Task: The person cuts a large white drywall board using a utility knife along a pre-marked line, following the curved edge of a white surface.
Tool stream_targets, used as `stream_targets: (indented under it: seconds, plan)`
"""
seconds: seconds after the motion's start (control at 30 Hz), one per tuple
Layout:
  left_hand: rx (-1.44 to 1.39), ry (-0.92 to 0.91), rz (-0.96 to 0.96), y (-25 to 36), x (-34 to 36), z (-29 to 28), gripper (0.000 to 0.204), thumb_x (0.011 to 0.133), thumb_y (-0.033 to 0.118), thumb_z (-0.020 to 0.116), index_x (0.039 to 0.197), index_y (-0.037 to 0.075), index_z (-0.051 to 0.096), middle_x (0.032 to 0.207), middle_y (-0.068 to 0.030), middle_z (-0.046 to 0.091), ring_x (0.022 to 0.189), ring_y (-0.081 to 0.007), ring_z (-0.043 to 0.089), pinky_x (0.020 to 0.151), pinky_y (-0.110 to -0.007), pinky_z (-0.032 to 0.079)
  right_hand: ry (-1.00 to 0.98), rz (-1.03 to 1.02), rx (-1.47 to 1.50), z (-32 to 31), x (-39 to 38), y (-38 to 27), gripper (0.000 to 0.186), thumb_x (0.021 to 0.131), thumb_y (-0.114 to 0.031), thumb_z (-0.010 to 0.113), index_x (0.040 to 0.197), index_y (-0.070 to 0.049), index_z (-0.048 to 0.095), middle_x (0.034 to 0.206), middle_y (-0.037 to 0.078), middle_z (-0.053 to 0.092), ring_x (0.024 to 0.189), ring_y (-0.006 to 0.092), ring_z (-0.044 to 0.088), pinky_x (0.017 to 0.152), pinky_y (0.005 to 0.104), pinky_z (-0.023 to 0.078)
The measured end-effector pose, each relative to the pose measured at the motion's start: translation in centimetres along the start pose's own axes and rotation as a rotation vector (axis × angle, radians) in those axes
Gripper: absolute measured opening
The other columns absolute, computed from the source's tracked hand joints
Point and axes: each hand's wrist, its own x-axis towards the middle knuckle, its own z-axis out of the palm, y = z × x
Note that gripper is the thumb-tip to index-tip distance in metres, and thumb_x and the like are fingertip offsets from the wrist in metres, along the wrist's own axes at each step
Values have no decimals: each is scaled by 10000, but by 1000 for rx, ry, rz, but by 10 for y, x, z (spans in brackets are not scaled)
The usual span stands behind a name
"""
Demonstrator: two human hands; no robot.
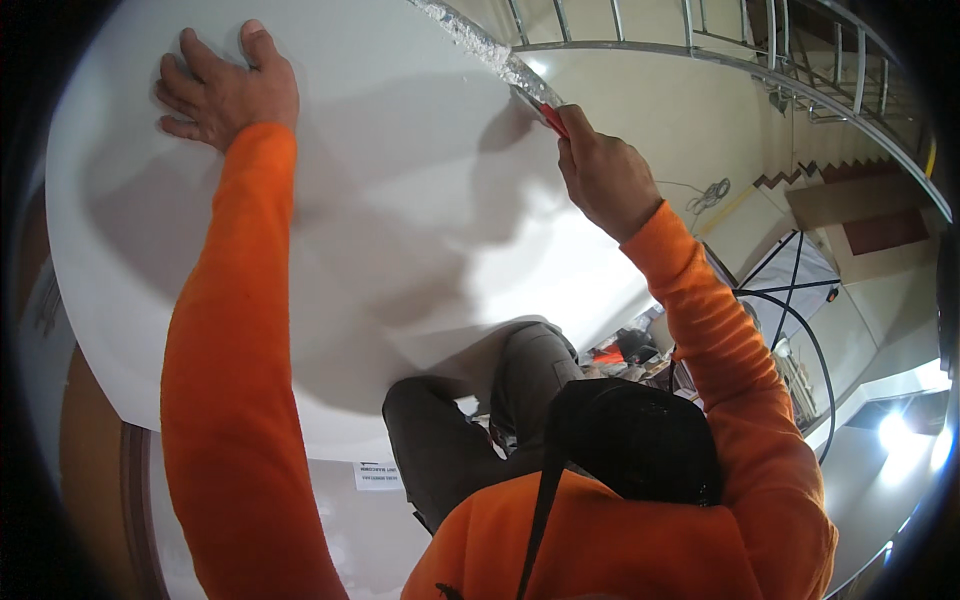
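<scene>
A large white board [380, 250] spreads before me, with its rough, crumbly white edge [470, 38] along the top right. Flat on the board's upper left lies my left hand [232, 88], its fingers spread and nothing in it. My right hand [608, 172] is closed around the red handle of a knife [552, 120]. The knife's thin blade meets the rough edge; how deep it goes cannot be made out. Both forearms are in orange sleeves, and my grey-trousered legs [540, 375] are close against the board's lower part.
Metal railing or ladder-like framing [690, 50] curves across the upper right. A coiled cable [710, 195] lies beyond my right hand, near brown cardboard [850, 200]. A black hose [815, 330] bends at the right. Mixed clutter [630, 345] sits past the board's right edge.
</scene>
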Motion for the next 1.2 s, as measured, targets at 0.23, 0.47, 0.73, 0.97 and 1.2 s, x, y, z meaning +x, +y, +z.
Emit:
stream_targets:
  seconds: [0.23, 0.47, 0.73, 0.97, 1.2]
  plan:
    - [56, 31, 31, -9, 1, 7, 732, 963, 561, 440, 1483, 60, 321, 1530, -198, 249, 1460, -375, 149, 1164, -642, 50, -12, 30, -32, 16, -12, 12, 239, 963, -143, 535, 1154, -36, 438, 670, 183, 646, 604, 390, 668, 545, 504, 543]
    - [14, 36, -13, -4, 3, 6, 725, 976, 572, 408, 1505, 85, 316, 1551, -180, 258, 1483, -346, 143, 1181, -626, 52, -75, 132, -44, 26, -33, 31, 224, 968, -160, 520, 1162, -76, 446, 667, 184, 652, 609, 399, 670, 547, 500, 542]
    - [-4, 37, 2, -3, -4, 1, 724, 980, 586, 395, 1517, 107, 316, 1575, -178, 250, 1497, -347, 150, 1192, -622, 42, 85, 67, 34, 13, -48, 31, 235, 980, -174, 515, 1175, -69, 437, 653, 194, 640, 590, 392, 664, 523, 496, 531]
    - [24, 18, -3, -3, 0, 4, 731, 970, 557, 425, 1501, 71, 295, 1541, -197, 238, 1478, -364, 113, 1181, -637, 39, 60, -15, 28, 12, -22, 15, 273, 979, -147, 516, 1226, -59, 438, 666, 202, 632, 587, 407, 641, 545, 512, 514]
    - [6, 51, -35, -1, -3, 4, 737, 974, 599, 395, 1525, 119, 296, 1572, -161, 246, 1507, -316, 114, 1200, -605, 38, 1, 24, 5, 10, -16, 14, 281, 963, -147, 527, 1202, -30, 438, 681, 197, 651, 618, 401, 664, 559, 515, 534]
